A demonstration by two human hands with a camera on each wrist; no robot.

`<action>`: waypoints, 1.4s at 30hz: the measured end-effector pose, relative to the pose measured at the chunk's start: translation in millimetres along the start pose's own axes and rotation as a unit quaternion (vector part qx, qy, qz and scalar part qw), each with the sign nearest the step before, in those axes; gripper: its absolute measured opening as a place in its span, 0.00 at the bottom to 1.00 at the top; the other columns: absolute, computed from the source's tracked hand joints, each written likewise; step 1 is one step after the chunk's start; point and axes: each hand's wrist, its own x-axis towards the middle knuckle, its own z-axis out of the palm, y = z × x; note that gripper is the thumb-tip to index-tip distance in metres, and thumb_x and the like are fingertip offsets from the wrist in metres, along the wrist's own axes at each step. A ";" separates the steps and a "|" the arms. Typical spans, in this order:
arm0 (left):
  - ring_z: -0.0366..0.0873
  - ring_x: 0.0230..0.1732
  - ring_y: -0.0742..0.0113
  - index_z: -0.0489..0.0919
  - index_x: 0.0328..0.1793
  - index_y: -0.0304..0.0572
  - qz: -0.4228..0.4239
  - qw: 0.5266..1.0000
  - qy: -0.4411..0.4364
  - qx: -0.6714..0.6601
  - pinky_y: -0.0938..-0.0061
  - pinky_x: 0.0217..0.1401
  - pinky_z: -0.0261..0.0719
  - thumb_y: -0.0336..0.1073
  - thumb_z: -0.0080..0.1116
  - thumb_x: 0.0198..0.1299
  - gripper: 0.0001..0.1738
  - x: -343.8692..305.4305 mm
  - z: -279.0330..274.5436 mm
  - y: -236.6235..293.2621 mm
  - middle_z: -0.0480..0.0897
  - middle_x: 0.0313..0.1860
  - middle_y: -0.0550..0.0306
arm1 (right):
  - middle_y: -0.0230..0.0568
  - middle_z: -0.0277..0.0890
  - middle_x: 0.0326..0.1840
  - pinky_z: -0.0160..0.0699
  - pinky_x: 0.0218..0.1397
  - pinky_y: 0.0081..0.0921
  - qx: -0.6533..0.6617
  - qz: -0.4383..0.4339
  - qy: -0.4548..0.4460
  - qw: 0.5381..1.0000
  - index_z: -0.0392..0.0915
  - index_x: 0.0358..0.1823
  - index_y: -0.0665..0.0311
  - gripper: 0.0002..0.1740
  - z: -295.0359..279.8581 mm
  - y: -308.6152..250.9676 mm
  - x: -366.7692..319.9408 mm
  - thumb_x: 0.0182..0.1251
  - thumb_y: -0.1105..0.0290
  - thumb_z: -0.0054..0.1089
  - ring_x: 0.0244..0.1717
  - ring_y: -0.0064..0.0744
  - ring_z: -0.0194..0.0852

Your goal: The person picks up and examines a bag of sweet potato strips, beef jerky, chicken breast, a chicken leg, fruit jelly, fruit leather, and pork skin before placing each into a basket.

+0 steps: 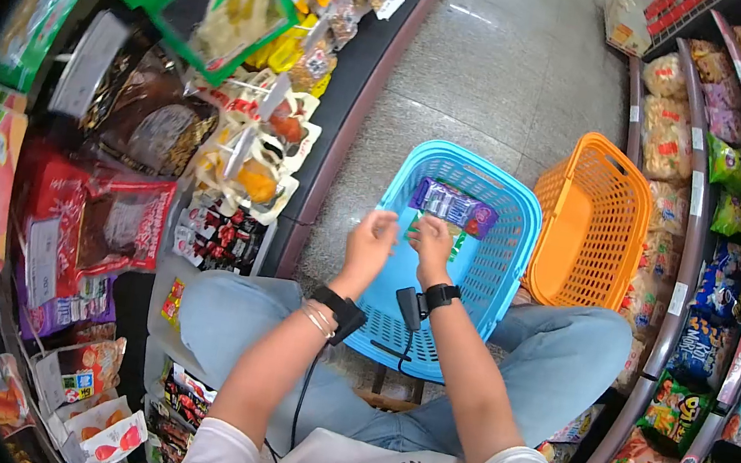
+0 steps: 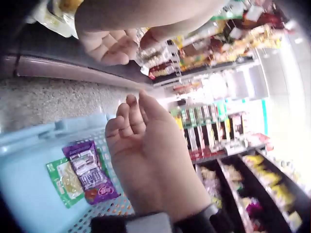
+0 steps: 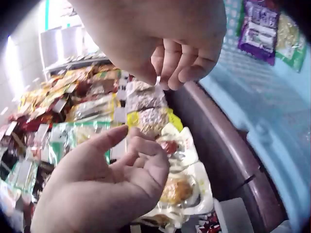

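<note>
Both hands are raised above a blue plastic basket between the person's knees. My left hand is over the basket's left side, its fingers loosely bent and nothing seen in them. A short gap separates it from my right hand, whose fingers also bend loosely with no object visible between them. Inside the basket lies a purple snack packet with white lettering. It partly overlaps a green-edged clear packet. In the head view, the right hand hides part of the green packet.
An orange basket stands beside the blue one. At left, a shelf holds bagged foods, including a red bag and a large green-edged bag. Snack shelves line the right. A grey tiled aisle stretches ahead.
</note>
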 end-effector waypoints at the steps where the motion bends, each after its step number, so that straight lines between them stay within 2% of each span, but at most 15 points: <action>1: 0.78 0.34 0.71 0.75 0.49 0.37 -0.016 0.999 -0.027 0.009 0.77 0.32 0.77 0.34 0.54 0.61 0.12 -2.0 12.7 -9.2 0.80 0.39 0.57 | 0.36 0.77 0.37 0.74 0.32 0.19 0.009 0.032 0.022 0.999 0.71 0.46 0.63 0.12 -13.1 4.4 11.8 0.63 0.68 0.56 0.33 0.25 0.76; 5: 0.81 0.39 0.63 0.78 0.47 0.38 0.011 0.976 -0.082 0.201 0.71 0.41 0.78 0.35 0.57 0.57 0.13 1.6 27.2 -66.7 0.83 0.39 0.51 | 0.40 0.74 0.44 0.75 0.35 0.24 0.013 0.117 0.066 0.991 0.67 0.55 0.61 0.19 -63.0 19.5 59.6 0.62 0.71 0.53 0.36 0.31 0.75; 7: 0.81 0.40 0.60 0.79 0.46 0.37 -0.014 0.979 -0.078 0.189 0.69 0.45 0.77 0.36 0.57 0.56 0.14 5.1 24.0 -93.6 0.83 0.39 0.50 | 0.42 0.73 0.46 0.75 0.37 0.26 -0.021 0.132 0.092 0.987 0.64 0.59 0.61 0.23 -74.5 8.9 75.6 0.61 0.72 0.53 0.38 0.34 0.75; 8: 0.81 0.41 0.58 0.79 0.46 0.37 -0.027 0.980 -0.075 0.183 0.69 0.46 0.76 0.36 0.57 0.56 0.14 8.1 20.7 -104.8 0.83 0.40 0.49 | 0.45 0.72 0.50 0.75 0.43 0.33 -0.023 0.112 0.099 0.989 0.57 0.66 0.60 0.34 -87.2 23.9 97.7 0.57 0.72 0.57 0.45 0.38 0.74; 11: 0.80 0.38 0.66 0.76 0.50 0.34 -0.081 0.973 -0.082 0.198 0.74 0.41 0.75 0.36 0.55 0.60 0.15 17.1 12.6 -116.2 0.81 0.40 0.52 | 0.50 0.71 0.54 0.72 0.53 0.37 -0.237 0.035 0.210 0.948 0.54 0.68 0.63 0.41 -104.8 31.5 131.9 0.50 0.72 0.62 0.53 0.43 0.72; 12: 0.80 0.38 0.66 0.76 0.50 0.34 -0.099 0.973 -0.081 0.191 0.74 0.41 0.75 0.35 0.55 0.60 0.15 17.9 13.4 -110.3 0.81 0.40 0.52 | 0.61 0.66 0.59 0.63 0.65 0.40 -0.308 0.013 0.252 0.917 0.57 0.65 0.72 0.40 -112.7 35.0 140.6 0.48 0.69 0.61 0.61 0.57 0.65; 16: 0.80 0.38 0.66 0.76 0.50 0.33 -0.132 0.970 -0.085 0.186 0.75 0.42 0.74 0.35 0.54 0.60 0.15 15.0 13.0 -100.6 0.81 0.40 0.53 | 0.64 0.65 0.60 0.62 0.65 0.42 -0.334 0.077 0.215 0.915 0.57 0.65 0.72 0.42 -133.2 44.9 165.5 0.48 0.65 0.63 0.61 0.59 0.64; 20: 0.81 0.32 0.65 0.78 0.46 0.35 -0.112 0.978 -0.058 0.168 0.72 0.38 0.77 0.37 0.56 0.57 0.14 8.1 13.1 -116.2 0.83 0.35 0.52 | 0.55 0.61 0.62 0.76 0.52 0.36 -0.195 0.198 0.185 0.943 0.45 0.68 0.67 0.48 -135.9 57.8 180.1 0.52 0.65 0.67 0.55 0.48 0.70; 22: 0.81 0.33 0.65 0.78 0.46 0.35 -0.127 0.974 -0.061 0.180 0.72 0.38 0.77 0.37 0.56 0.57 0.14 5.1 14.1 -113.4 0.83 0.35 0.51 | 0.54 0.58 0.63 0.78 0.49 0.36 -0.127 0.225 0.176 0.950 0.43 0.68 0.66 0.49 -113.5 17.6 154.6 0.53 0.62 0.68 0.54 0.50 0.69; 25: 0.81 0.33 0.65 0.78 0.46 0.35 -0.134 0.973 -0.060 0.179 0.72 0.38 0.77 0.37 0.56 0.57 0.14 0.0 13.4 -114.6 0.83 0.36 0.51 | 0.52 0.55 0.66 0.77 0.50 0.41 -0.087 0.268 0.218 0.934 0.43 0.68 0.61 0.49 -112.3 22.6 162.6 0.54 0.60 0.68 0.57 0.52 0.65; 28: 0.81 0.33 0.65 0.78 0.46 0.35 -0.141 0.975 -0.054 0.163 0.72 0.38 0.77 0.36 0.57 0.57 0.14 -7.9 11.1 -110.6 0.83 0.36 0.51 | 0.57 0.66 0.57 0.74 0.46 0.40 -0.105 0.242 0.240 0.934 0.50 0.65 0.64 0.44 -107.3 21.8 152.6 0.53 0.61 0.68 0.52 0.51 0.69; 32: 0.81 0.33 0.64 0.78 0.46 0.35 -0.131 0.979 -0.043 0.153 0.72 0.37 0.76 0.36 0.57 0.57 0.14 -15.2 8.0 -119.8 0.83 0.36 0.51 | 0.60 0.65 0.56 0.66 0.57 0.45 -0.223 0.165 0.243 0.930 0.51 0.62 0.58 0.36 -127.3 67.5 170.1 0.58 0.57 0.61 0.55 0.56 0.68; 38: 0.80 0.40 0.65 0.75 0.51 0.34 -0.156 0.971 -0.056 0.172 0.72 0.44 0.76 0.38 0.51 0.63 0.16 -39.1 15.5 -93.3 0.82 0.42 0.51 | 0.64 0.67 0.56 0.66 0.58 0.47 -0.271 0.137 0.216 0.928 0.52 0.62 0.61 0.35 -128.6 69.0 164.2 0.59 0.57 0.60 0.55 0.61 0.68; 41: 0.80 0.41 0.66 0.75 0.50 0.33 -0.149 0.973 -0.051 0.170 0.73 0.45 0.76 0.36 0.51 0.63 0.15 -53.6 16.6 -102.9 0.82 0.42 0.52 | 0.66 0.67 0.55 0.66 0.58 0.48 -0.355 0.096 0.269 0.890 0.51 0.62 0.65 0.36 -118.8 61.1 161.8 0.59 0.60 0.60 0.54 0.63 0.69; 42: 0.80 0.41 0.66 0.75 0.50 0.33 -0.139 0.976 -0.050 0.161 0.73 0.45 0.76 0.36 0.50 0.63 0.15 -58.0 15.0 -110.1 0.82 0.42 0.52 | 0.67 0.67 0.55 0.67 0.56 0.47 -0.362 0.018 0.270 0.892 0.53 0.60 0.69 0.34 -120.4 64.8 163.4 0.59 0.63 0.60 0.55 0.63 0.68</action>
